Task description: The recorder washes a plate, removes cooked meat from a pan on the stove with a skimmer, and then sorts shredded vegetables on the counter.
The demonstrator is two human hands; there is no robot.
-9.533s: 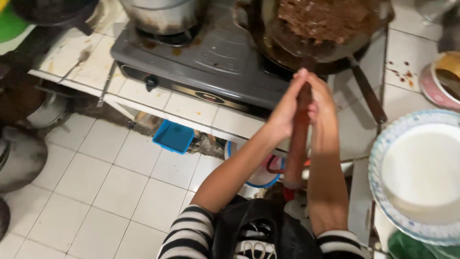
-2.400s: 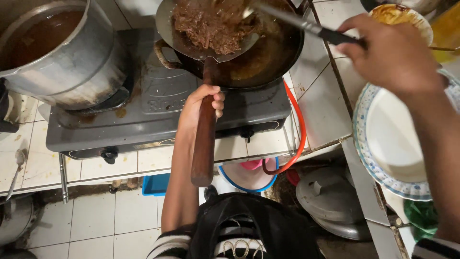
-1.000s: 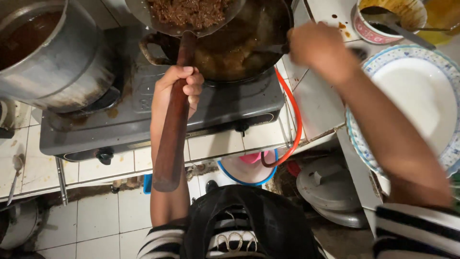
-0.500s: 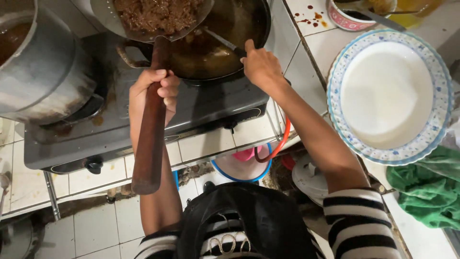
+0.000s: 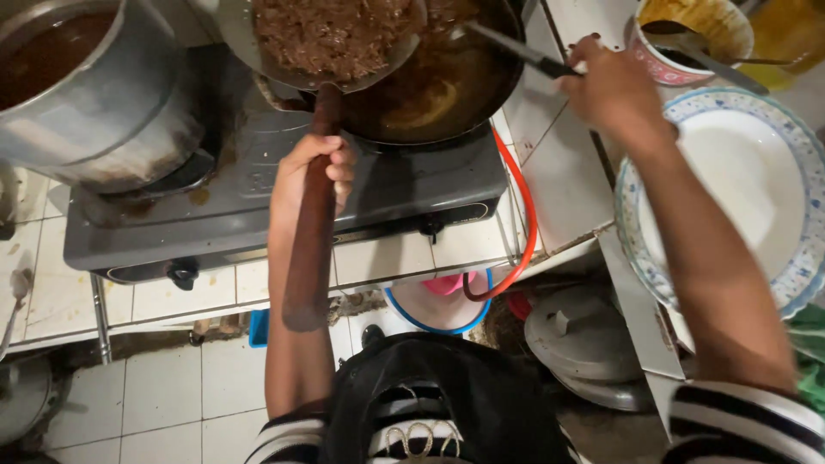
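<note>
**Bright in the middle, dark at the sides**

We see soft light falling from above. The white plate (image 5: 756, 180) shines the most, and the pale tiles of the worktop (image 5: 559, 172) look bright too. The big grey pot (image 5: 103, 112) has a dull shine on its side. Under the worktop, the floor (image 5: 163, 404) is dim and full of shadow. The dark wok (image 5: 447, 94) shows a little wet glare. Our right arm (image 5: 713, 283) looks a bit blurry. Straight lines bend near the edges.
</note>
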